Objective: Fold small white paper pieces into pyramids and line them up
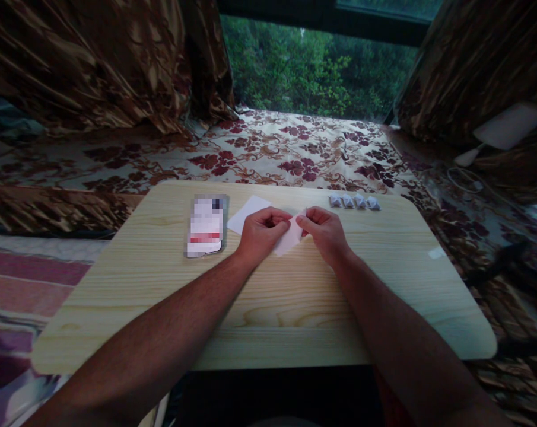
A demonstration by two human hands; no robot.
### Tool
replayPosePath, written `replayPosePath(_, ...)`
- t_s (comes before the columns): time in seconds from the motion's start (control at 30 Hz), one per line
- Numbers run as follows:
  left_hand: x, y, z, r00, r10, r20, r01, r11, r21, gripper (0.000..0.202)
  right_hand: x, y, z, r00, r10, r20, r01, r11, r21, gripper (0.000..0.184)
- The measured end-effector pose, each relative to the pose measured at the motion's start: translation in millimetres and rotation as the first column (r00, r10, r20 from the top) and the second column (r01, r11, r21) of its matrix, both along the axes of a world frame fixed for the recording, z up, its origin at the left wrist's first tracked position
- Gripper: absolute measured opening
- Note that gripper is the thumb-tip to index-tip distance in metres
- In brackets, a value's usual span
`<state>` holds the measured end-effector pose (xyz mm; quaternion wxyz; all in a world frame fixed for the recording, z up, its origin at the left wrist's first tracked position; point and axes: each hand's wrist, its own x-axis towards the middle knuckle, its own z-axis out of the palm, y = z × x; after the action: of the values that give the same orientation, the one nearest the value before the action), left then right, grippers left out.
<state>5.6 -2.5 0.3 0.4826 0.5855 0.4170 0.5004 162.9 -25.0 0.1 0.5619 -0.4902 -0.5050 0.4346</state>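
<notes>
"Pinching, both of them?"

"Yes. The left hand (261, 232) grips a small white paper (288, 240) between thumb and fingertips, and the right hand (326, 228) nips its upper right part the same way."

"Where is that paper?"

"Between the hands, over the far middle of the wooden table (290, 320), with one end slanting down toward the wearer. Whether it touches the tabletop, I can't tell."

"What's nearest?"

"A flat white sheet (249, 212), just beyond the left hand. Left of that lies a phone-like object (205, 228), too pixelated to read."

"And past the right hand?"

"Four little pointed white pieces (361, 201) in a row near the far edge. A pale scrap (436, 253) sits by the table's right edge."

"Farther out?"

"A floral cloth (295, 157) behind the table, a white lamp (511, 126) to the right, brown curtains (134, 65) on both sides, and a window (295, 71) showing green leaves."
</notes>
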Motion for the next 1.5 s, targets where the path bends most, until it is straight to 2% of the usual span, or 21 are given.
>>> replayPosePath(0.43, 0.3, 0.4, -0.3, 1.000, -0.005, -0.004, 0.004, 1.000, -0.020, 0.013, 1.9, 1.3, -1.1, 1.000, -0.030, -0.010, 0.029, 1.000, -0.005, 0.027)
replayPosePath(0.97, -0.5, 0.1, 0.4, 1.000, -0.008, -0.025, 0.008, 1.000, -0.026, 0.014, 2.0, 0.9, -1.1, 0.995, -0.065, 0.070, 0.064, 0.998, 0.020, 0.025)
replayPosePath(1.5, 0.8, -0.3, 1.4, 1.000, 0.000, -0.023, -0.001, 1.000, -0.023, 0.014, 1.6, 0.1, 1.2, 0.996, -0.063, 0.068, 0.063, 0.998, 0.010, 0.023)
